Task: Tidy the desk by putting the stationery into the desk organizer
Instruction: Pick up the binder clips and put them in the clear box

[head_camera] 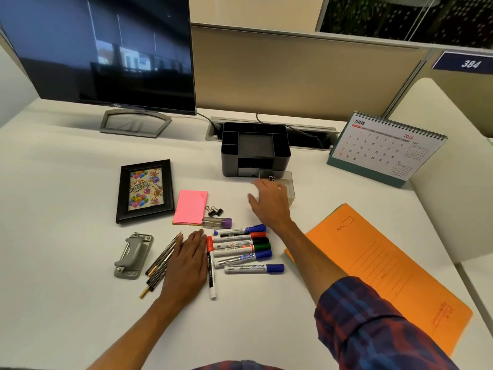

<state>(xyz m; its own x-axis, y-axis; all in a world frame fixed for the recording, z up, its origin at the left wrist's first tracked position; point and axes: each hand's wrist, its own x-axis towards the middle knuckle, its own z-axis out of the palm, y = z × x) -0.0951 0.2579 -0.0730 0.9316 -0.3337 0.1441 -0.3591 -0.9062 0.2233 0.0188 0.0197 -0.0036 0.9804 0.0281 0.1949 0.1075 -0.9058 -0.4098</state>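
A black desk organizer stands at the middle back of the desk, its compartments bare. A clear plastic box with a clip inside lies just in front of it. My right hand reaches over that box with spread fingers; it looks blurred. My left hand rests flat on the desk between several pencils and a row of whiteboard markers. Pink sticky notes, two black binder clips and a lead tube with a purple cap lie beyond my left hand.
A grey hole punch and a framed birthday picture lie at the left. An orange folder is at the right, a desk calendar behind it. A monitor stands at the back left.
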